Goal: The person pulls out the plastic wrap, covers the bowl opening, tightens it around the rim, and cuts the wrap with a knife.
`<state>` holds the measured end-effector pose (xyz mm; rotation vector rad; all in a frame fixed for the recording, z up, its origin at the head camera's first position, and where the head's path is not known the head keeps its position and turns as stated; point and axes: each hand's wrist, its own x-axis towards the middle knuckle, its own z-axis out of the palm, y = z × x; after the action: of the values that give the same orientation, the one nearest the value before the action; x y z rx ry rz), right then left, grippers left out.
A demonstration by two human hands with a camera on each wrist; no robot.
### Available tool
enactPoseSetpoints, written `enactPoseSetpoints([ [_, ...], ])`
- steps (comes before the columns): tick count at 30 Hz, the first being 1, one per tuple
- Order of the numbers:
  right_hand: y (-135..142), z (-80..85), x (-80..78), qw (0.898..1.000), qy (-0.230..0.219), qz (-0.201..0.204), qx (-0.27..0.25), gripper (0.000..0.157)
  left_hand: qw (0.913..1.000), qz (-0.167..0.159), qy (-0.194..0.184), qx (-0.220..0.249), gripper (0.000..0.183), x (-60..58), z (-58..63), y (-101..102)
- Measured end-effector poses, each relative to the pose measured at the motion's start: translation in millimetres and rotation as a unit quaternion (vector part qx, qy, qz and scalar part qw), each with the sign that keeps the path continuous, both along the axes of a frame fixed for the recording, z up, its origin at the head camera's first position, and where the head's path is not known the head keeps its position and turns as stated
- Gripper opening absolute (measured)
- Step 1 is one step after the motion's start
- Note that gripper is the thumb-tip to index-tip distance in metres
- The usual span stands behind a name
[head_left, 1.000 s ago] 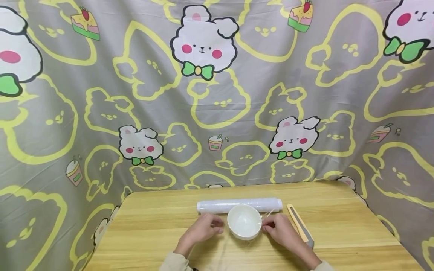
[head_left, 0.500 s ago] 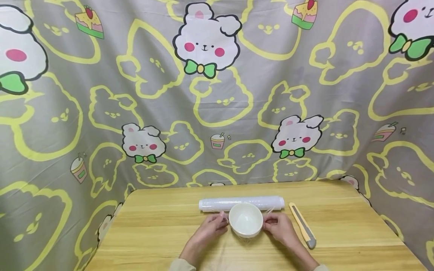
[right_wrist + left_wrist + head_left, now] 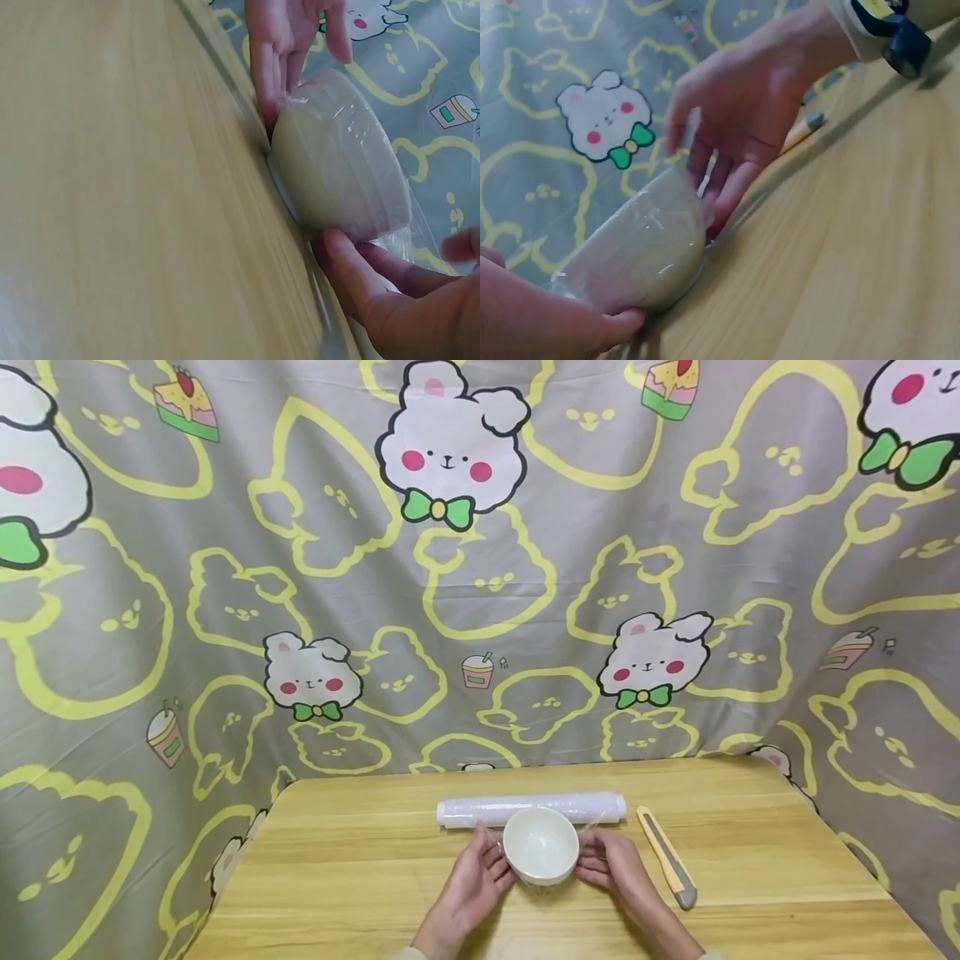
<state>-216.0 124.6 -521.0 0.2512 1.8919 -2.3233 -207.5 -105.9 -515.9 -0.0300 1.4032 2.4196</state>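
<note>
A white bowl stands upright on the wooden table, between both hands. Clear cling film wraps up its outer wall and sticks out loosely past the rim on both sides. My left hand is at the bowl's left side, palm turned inward, fingers extended with the tips against the film-covered wall. On the opposite side my right hand touches the bowl in the same way, its fingertips low on the wall in the right wrist view. A flap of film rises beside each hand.
Just behind the bowl lies a roll of cling film. A yellow and grey utility knife lies to the right of my right hand. A patterned curtain hangs along the table's back edge.
My left hand has come in to the bowl, first pinching film at its left side, then turning its palm inward with fingers extended. The right hand's fingers have loosened from the film and spread along the wall.
</note>
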Motion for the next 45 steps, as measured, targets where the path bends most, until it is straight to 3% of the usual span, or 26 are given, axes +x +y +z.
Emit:
enactPoseSetpoints([
  [7,0.0,-4.1,4.4,0.998,0.02,0.033,0.049,0.05,0.9996,0.021,-0.011,-0.016,0.067,3.5,2.9,-2.6],
  [15,0.2,-4.6,5.3,0.998,0.019,0.04,0.043,0.053,0.9978,0.057,-0.022,-0.025,0.051,7.5,6.5,-10.5],
  [19,0.8,-4.1,6.7,0.998,0.024,0.05,0.038,0.055,0.9985,0.048,-0.025,-0.011,0.064,7.1,4.0,-10.4],
  [27,-0.4,-5.2,7.2,0.999,0.013,0.042,0.03,0.055,0.9958,0.011,-0.039,0.082,0.07,7.8,0.8,-8.8],
  [34,-3.7,-1.8,4.6,0.999,0.014,0.028,0.021,0.053,0.9951,0.043,-0.034,0.082,0.057,11.5,8.2,2.7],
  [40,3.1,-3.2,2.2,0.997,0.031,0.065,0.024,0.051,0.9959,0.079,-0.025,0.037,0.071,25.3,17.4,4.0],
  [42,7.0,-2.3,0.6,0.998,0.031,0.05,0.031,0.047,0.9958,0.083,-0.025,0.03,0.075,30.7,20.0,7.1],
  [45,16.2,3.6,-2.0,0.995,0.048,-0.001,0.086,0.04,0.9962,0.078,-0.026,0.028,0.073,34.6,19.9,16.1],
])
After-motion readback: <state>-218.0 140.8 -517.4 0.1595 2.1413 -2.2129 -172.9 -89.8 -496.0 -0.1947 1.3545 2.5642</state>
